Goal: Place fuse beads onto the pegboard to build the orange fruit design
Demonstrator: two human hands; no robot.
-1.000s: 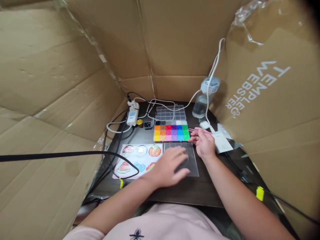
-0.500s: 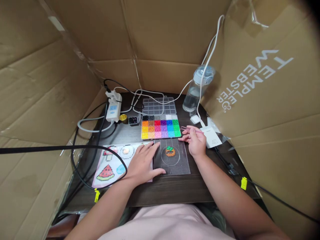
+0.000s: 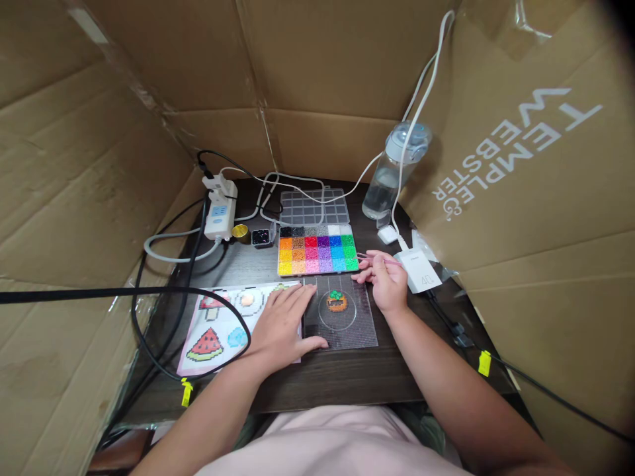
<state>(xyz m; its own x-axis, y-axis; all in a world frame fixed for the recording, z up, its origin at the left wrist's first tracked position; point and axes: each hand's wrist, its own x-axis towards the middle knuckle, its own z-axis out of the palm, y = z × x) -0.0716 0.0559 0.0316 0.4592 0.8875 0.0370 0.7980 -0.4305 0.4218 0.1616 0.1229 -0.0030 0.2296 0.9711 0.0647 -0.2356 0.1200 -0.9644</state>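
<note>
My left hand (image 3: 282,322) lies flat with fingers spread, over the edge where a pattern sheet (image 3: 218,330) of pixel pictures meets a clear pegboard (image 3: 357,330). On the pegboard sits a small orange bead figure with a green top (image 3: 337,301). My right hand (image 3: 384,281) rests at the pegboard's right edge, pinching thin pink tweezers (image 3: 380,258) that point left toward a tray of coloured beads (image 3: 317,251). The tray's clear lid (image 3: 313,207) lies open behind it.
Cardboard walls close in the dark table (image 3: 327,380) on three sides. A water bottle (image 3: 394,172) stands back right, a white power strip (image 3: 218,211) back left with cables. A white charger (image 3: 419,271) lies by my right hand. A black cable (image 3: 124,291) crosses left.
My left hand slid left off the pegboard, uncovering the orange bead figure. The view shifted, so everything sits lower and more left in frame. My right hand kept its grip on the tweezers.
</note>
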